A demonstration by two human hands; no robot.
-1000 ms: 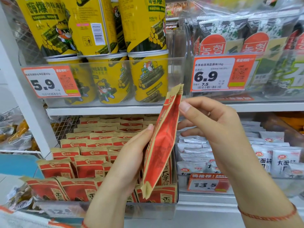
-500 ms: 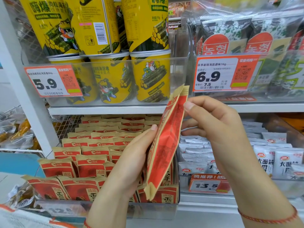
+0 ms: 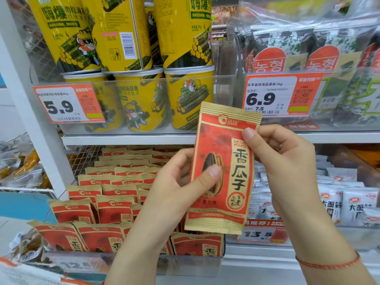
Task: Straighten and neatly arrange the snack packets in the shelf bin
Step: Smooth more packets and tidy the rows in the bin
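A red and gold sunflower-seed packet [image 3: 224, 167] is held upright in front of the shelf, its printed front facing me. My left hand [image 3: 176, 192] grips its left edge, thumb on the front over the seed picture. My right hand [image 3: 281, 159] pinches its upper right edge between thumb and fingers. Below and behind, a clear shelf bin [image 3: 191, 264] holds several rows of the same packets [image 3: 115, 208]; the front ones lean at uneven angles.
Yellow seaweed-roll cans [image 3: 141, 103] stand on the shelf above, with price tags 5.9 [image 3: 67, 104] and 6.9 [image 3: 281, 95]. Seaweed packs [image 3: 320, 52] fill the upper right. A bin of white snack packets [image 3: 347, 206] sits to the right; bagged goods [image 3: 22, 167] hang left.
The packet turned from edge-on to front-facing. My left thumb has come round onto its front, and my right hand now pinches the upper right edge.
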